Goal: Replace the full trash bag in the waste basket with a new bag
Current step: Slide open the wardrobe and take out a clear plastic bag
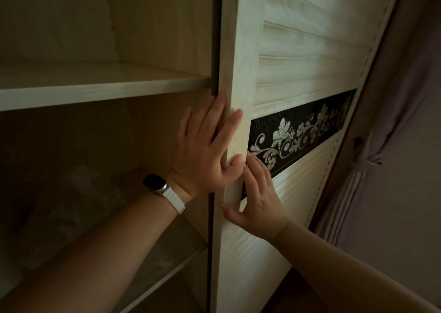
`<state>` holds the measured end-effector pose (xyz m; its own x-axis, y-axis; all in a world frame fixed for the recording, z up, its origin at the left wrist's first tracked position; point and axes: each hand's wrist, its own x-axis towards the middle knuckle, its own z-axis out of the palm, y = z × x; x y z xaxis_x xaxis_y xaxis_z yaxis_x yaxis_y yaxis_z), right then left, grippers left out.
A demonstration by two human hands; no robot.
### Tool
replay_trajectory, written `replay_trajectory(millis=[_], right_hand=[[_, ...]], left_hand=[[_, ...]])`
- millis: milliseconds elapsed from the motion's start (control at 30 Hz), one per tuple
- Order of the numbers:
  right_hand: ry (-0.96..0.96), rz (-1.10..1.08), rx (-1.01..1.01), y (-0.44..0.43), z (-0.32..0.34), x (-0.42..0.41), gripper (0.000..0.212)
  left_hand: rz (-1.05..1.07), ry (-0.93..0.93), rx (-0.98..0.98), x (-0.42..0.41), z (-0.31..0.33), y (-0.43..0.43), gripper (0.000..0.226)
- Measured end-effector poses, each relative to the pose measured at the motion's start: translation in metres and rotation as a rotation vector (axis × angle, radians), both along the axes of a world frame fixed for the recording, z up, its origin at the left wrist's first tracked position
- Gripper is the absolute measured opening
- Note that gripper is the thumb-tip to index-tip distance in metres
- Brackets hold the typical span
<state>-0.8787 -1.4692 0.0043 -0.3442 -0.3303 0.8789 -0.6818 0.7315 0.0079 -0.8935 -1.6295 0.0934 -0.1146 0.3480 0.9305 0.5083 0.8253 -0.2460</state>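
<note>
At the open wardrobe [167, 26], the louvred sliding door [298, 69] covers the right side. On the dim lower shelf [167, 260] lies a pale crinkled heap [78, 207], possibly plastic bags. The left hand [205, 150], fingers straight, presses the door's edge. The right hand [260, 198] lies flat and unclenched on its front, just below.

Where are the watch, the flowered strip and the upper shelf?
watch [154, 182], head view, its dark face.
flowered strip [283, 128], head view, a silver flower.
upper shelf [95, 95], head view, its front edge.

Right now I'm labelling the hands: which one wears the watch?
The left hand: its wrist carries a dark watch on a white strap. The right hand has none.
</note>
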Motion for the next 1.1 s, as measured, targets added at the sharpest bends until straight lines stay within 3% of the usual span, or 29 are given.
replay_trajectory(millis=[433,567,700,867,967,1100], right_hand=[[-0.027,-0.088,-0.024,-0.005,0.003,0.019,0.074],[0.036,-0.099,-0.042,-0.013,0.002,0.041,0.056],[0.035,-0.055,0.002,-0.03,-0.004,0.065,0.045],[-0.174,0.082,0.159,-0.062,-0.025,0.071,0.038],[-0.348,0.07,0.248,-0.082,-0.044,0.066,0.039],[-0.613,0.032,0.323,-0.11,-0.075,0.05,0.046]], left_hand=[[-0.079,-0.079,-0.034,0.006,-0.01,-0.008,0.068],[-0.13,-0.254,-0.095,0.019,-0.037,-0.037,0.061],[0.008,-0.474,-0.063,0.033,-0.075,-0.075,0.055],[0.244,-0.705,0.043,0.051,-0.117,-0.118,0.058],[0.337,-0.856,0.124,0.063,-0.148,-0.144,0.061],[0.484,-0.921,0.216,0.083,-0.189,-0.168,0.058]])
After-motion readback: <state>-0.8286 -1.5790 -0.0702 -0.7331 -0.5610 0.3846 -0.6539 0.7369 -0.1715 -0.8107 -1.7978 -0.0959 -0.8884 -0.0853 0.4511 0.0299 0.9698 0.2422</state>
